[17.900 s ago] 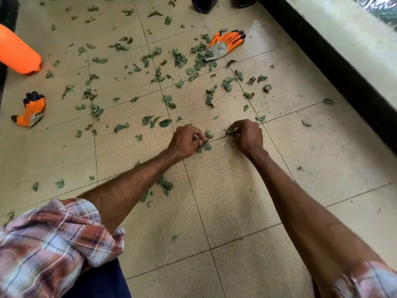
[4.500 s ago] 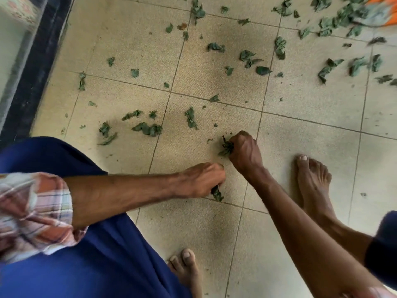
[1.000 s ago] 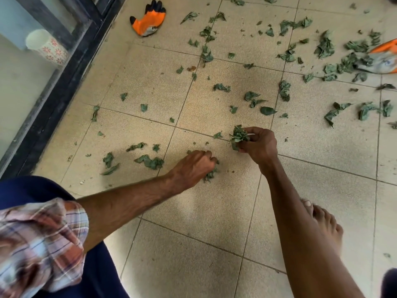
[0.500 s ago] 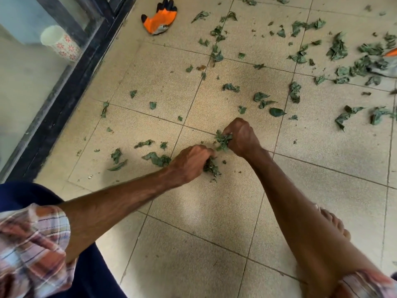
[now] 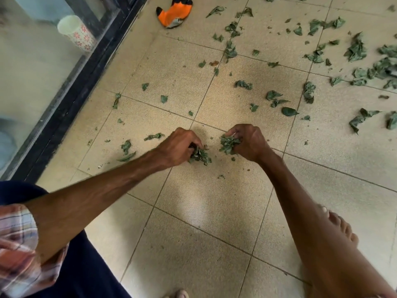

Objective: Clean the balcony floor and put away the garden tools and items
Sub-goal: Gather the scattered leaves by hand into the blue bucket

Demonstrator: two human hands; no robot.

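Leaves inside left hand, right hand

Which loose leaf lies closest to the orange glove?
The curled leaf just right of the orange glove, near the top edge; all others lie farther right or lower.

Green leaves litter beige speckled floor tiles. Far glove: orange, black fingertips. Left, white cup with red flowers; near left, plaid sleeve.
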